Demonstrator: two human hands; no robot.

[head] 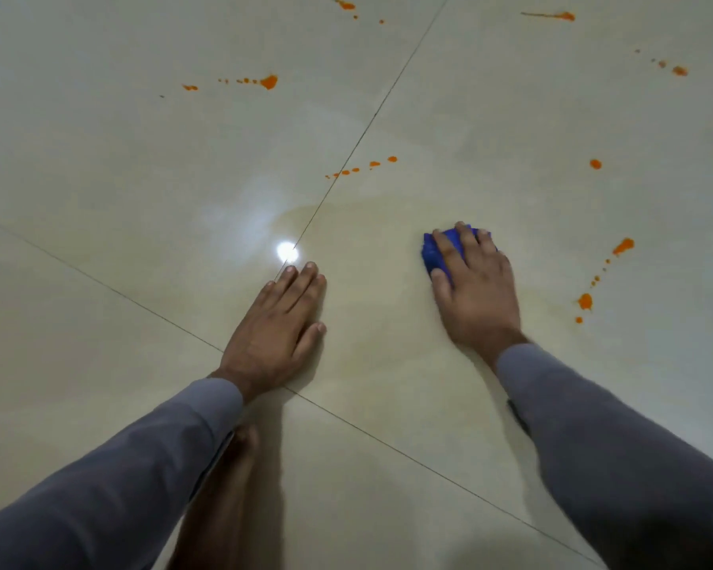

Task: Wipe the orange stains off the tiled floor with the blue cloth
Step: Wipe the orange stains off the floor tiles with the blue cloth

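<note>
My right hand (476, 292) presses flat on a bunched blue cloth (434, 255) on the glossy beige tiled floor (141, 178); only the cloth's far and left edges show past the fingers. My left hand (278, 329) lies flat and open on the floor, fingers together, beside a grout line. Orange stains dot the tiles: a trail (601, 277) right of the cloth, a row of drops (363, 166) ahead across the grout line, a single spot (595, 164), a splash (268, 81) farther left, and more (552, 15) at the far edge.
Dark grout lines (346, 158) cross the floor and meet under my left wrist. A bright lamp reflection (287, 251) glares just beyond my left fingertips. A faint yellowish smear (371, 224) spreads between the hands. My bare foot (227, 487) is below my left forearm.
</note>
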